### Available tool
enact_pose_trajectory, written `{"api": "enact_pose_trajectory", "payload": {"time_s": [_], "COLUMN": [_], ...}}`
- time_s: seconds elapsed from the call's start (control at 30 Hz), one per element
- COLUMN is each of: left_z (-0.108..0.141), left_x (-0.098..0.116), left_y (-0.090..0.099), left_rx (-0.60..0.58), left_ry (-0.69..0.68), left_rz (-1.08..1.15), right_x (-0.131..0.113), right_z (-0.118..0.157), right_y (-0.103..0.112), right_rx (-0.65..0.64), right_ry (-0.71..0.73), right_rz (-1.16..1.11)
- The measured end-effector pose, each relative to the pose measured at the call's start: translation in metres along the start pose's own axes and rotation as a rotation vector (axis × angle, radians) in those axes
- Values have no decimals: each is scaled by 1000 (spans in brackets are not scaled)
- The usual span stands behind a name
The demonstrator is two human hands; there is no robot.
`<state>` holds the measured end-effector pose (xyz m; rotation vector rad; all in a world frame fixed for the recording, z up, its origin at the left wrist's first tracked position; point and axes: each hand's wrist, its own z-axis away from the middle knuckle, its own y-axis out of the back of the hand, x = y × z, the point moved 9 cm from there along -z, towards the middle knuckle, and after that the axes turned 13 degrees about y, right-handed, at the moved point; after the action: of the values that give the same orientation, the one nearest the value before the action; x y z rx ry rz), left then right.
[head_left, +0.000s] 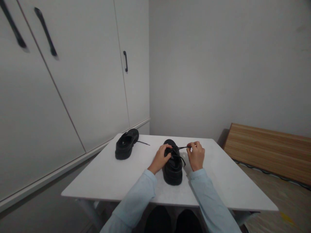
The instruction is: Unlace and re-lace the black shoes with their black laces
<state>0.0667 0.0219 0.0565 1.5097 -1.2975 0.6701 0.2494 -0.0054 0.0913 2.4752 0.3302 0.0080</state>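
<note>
A black shoe point(173, 176) stands on the white table point(102, 184), heel toward me. My left hand point(160, 158) lies at the shoe's left side, its fingers closed on the upper near the laces; what they pinch there is too small to tell. To the right of the shoe, my right hand point(196, 155) pinches the end of a black lace point(183, 148), which is stretched sideways from the shoe. Another lace end hangs over the shoe's right side. A second black shoe point(123, 150) stands at the table's back left, its lace point(143, 142) lying out to the right.
White cupboards point(92, 81) with dark handles line the left side. A grey wall point(218, 71) rises behind the table. On the right, a wooden board point(267, 149) leans near the floor. My knees show below the table's front edge.
</note>
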Motion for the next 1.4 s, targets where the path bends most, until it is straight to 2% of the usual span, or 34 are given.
{"api": "enact_pose_trajectory", "payload": {"time_s": [0.17,0.23,0.3,0.37,0.43,0.5,0.6,0.67,0.77,0.93,1.1,1.4], "left_z": [0,0,0,0,0,0,0,0,-1,-4,-7,-10], "left_x": [0,-1,-1,-1,0,0,0,0,0,-1,-10,-21], "left_y": [0,0,0,0,1,1,2,4,11,22,19,14], "left_rx": [-1,-2,-5,-7,-5,-3,-1,11,78,226,212,146], "left_ry": [2,7,8,3,-2,-7,-10,-9,-17,-10,17,87], "left_rz": [-18,-19,-24,-25,-22,-17,-6,7,8,-99,-131,-61], "right_x": [13,22,25,22,14,3,-12,-15,-17,-22,-26,-26], "right_z": [2,3,2,1,2,3,1,-1,0,5,9,7], "right_y": [17,17,7,-12,-29,-38,-36,-34,-35,-46,-52,-48], "right_rx": [151,183,118,-19,-152,-229,-252,-267,-308,-349,-375,-365], "right_ry": [-61,-93,-82,-47,-6,53,109,72,5,-20,-37,-60], "right_rz": [6,-45,-122,-210,-318,-468,-718,-833,-937,-1010,-1073,-1039]}}
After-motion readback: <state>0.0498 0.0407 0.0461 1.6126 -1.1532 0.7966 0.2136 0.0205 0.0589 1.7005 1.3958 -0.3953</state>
